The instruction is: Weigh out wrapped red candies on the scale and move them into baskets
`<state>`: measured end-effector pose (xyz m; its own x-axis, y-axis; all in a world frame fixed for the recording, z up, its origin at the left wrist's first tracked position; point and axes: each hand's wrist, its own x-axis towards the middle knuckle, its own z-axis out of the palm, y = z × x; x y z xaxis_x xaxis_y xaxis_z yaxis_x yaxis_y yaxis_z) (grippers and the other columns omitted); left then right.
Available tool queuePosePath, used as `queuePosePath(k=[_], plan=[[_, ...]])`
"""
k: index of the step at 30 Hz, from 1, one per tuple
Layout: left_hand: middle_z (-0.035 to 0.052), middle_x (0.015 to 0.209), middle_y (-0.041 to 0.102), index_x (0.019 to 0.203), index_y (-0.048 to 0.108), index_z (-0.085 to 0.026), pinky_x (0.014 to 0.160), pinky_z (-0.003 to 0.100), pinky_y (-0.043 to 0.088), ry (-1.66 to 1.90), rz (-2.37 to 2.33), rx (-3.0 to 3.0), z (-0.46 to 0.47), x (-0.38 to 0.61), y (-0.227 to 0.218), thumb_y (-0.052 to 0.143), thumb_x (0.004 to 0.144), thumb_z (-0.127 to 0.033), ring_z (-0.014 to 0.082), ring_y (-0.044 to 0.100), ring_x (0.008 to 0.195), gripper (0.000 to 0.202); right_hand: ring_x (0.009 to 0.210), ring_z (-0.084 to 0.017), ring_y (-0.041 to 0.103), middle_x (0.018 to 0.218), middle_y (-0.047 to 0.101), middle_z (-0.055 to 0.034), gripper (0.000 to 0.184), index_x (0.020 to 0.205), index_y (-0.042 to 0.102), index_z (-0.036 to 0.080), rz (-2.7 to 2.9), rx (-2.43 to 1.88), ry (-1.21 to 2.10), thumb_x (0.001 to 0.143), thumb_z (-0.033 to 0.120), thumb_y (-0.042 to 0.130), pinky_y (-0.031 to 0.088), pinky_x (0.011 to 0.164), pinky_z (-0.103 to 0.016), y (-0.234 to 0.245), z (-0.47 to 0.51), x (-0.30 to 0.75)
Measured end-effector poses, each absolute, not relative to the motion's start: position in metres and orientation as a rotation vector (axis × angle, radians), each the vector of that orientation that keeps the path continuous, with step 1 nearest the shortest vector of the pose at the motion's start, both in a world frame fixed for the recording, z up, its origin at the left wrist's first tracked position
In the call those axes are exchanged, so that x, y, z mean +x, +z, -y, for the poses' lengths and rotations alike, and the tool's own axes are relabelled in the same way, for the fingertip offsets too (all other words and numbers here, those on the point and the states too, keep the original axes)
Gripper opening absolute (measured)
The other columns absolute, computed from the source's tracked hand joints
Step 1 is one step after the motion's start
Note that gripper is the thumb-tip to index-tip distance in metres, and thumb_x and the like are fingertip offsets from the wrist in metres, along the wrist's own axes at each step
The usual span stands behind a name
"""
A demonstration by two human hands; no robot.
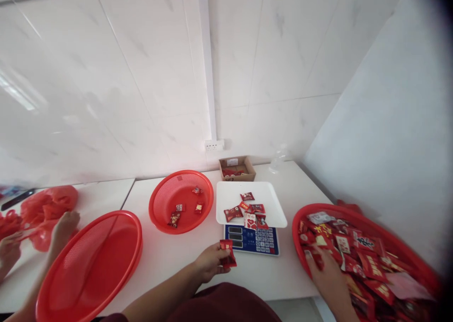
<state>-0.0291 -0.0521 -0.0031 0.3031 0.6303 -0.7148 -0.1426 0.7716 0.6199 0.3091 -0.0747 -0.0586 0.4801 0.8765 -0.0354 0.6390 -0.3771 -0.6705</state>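
My left hand is closed around a small red snack packet in front of the scale. My right hand reaches over the left side of a large red basket heaped with red snack packets. Its thumb and fingers are apart, touching the pile, with red wrapper showing between them. Between my hands stands a digital scale with a blue keypad panel. On its white tray lie several small red and dark packets.
A red basket left of the scale holds several packets; another red basket stands nearer. A cardboard box and clear bottle stand by the wall. At left, another person's hands are beside red plastic bags.
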Motion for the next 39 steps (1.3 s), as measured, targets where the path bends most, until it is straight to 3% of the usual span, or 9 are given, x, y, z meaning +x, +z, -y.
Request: queuePosePath(k=[5,10,14,17,22,27,30,35,39], plan=[[0.0031,0.085,0.064,0.092,0.057,-0.017,0.075,0.032,0.044,0.551,-1.148,0.631,0.028,-0.014,0.003,0.073,0.063,-0.022,0.0146,0.060,0.077,0.033,0.118,-0.034,0.054,0.126,0.058,-0.0215,0.072,0.132,0.044,0.007,1.481,-2.350,0.680,0.078,0.051,0.026,0.042,0.100,-0.047,-0.065,0.094,0.288],[0.0072,0.098,0.065,0.095,0.055,-0.017,0.077,0.031,0.047,0.665,-1.034,0.650,-0.015,0.014,0.032,0.069,0.069,-0.017,0.0178,0.063,0.086,0.030,0.106,-0.031,0.062,0.125,0.061,-0.0162,0.064,0.142,0.032,0.013,1.533,-2.620,0.712,0.088,0.042,0.014,0.047,0.091,-0.046,-0.043,0.094,0.273],[0.0056,0.113,0.062,0.110,0.049,-0.023,0.083,0.032,0.047,0.720,-0.945,0.623,-0.031,0.023,0.047,0.068,0.073,-0.022,0.0179,0.061,0.098,0.042,0.108,-0.030,0.061,0.128,0.060,-0.0150,0.062,0.143,0.030,0.012,1.558,-2.675,0.711,0.089,0.038,0.014,0.047,0.090,-0.044,-0.033,0.091,0.269],[0.0058,0.105,0.063,0.115,0.046,-0.022,0.080,0.033,0.047,0.557,-1.088,0.603,-0.020,0.015,0.036,0.069,0.071,-0.022,0.0171,0.063,0.088,0.049,0.107,-0.030,0.062,0.127,0.060,-0.0145,0.061,0.143,0.030,0.013,1.560,-2.682,0.703,0.090,0.037,0.014,0.048,0.088,-0.044,-0.032,0.093,0.268],[0.0057,0.090,0.064,0.098,0.053,-0.017,0.077,0.033,0.046,0.320,-1.153,0.655,0.024,-0.016,-0.001,0.070,0.069,-0.032,0.0157,0.062,0.077,0.037,0.105,-0.028,0.063,0.127,0.060,-0.0157,0.059,0.142,0.033,0.012,1.545,-2.676,0.654,0.090,0.035,0.016,0.048,0.086,-0.040,-0.029,0.094,0.265],[0.0036,0.085,0.063,0.097,0.056,-0.016,0.071,0.029,0.046,0.312,-1.341,0.981,0.037,-0.035,-0.016,0.059,0.077,-0.029,0.0135,0.059,0.071,0.024,0.101,-0.030,0.064,0.120,0.064,-0.0178,0.058,0.141,0.033,0.012,1.529,-2.685,0.660,0.090,0.033,0.015,0.049,0.083,-0.044,-0.023,0.093,0.262],[0.0053,0.090,0.064,0.099,0.059,-0.017,0.076,0.030,0.045,0.377,-1.484,1.502,0.017,-0.032,-0.009,0.050,0.082,-0.022,0.0165,0.059,0.080,0.020,0.099,-0.029,0.065,0.120,0.063,-0.0180,0.057,0.142,0.032,0.013,1.546,-2.680,0.662,0.090,0.033,0.018,0.049,0.083,-0.045,-0.024,0.093,0.263],[0.0097,0.122,0.057,0.117,0.055,-0.018,0.098,0.035,0.036,0.225,-1.505,2.192,-0.036,-0.011,0.009,0.048,0.087,-0.022,0.0229,0.048,0.114,0.032,0.102,-0.029,0.064,0.127,0.059,-0.0173,0.058,0.143,0.030,0.013,1.564,-2.666,0.675,0.090,0.034,0.018,0.048,0.086,-0.045,-0.025,0.094,0.265],[0.0110,0.122,0.057,0.119,0.052,-0.019,0.099,0.038,0.035,0.041,-1.507,2.265,-0.065,0.004,0.005,0.056,0.082,-0.025,0.0265,0.046,0.117,0.038,0.103,-0.029,0.063,0.125,0.061,-0.0180,0.058,0.142,0.030,0.010,1.578,-2.661,0.674,0.091,0.033,0.015,0.048,0.086,-0.043,-0.027,0.095,0.265]])
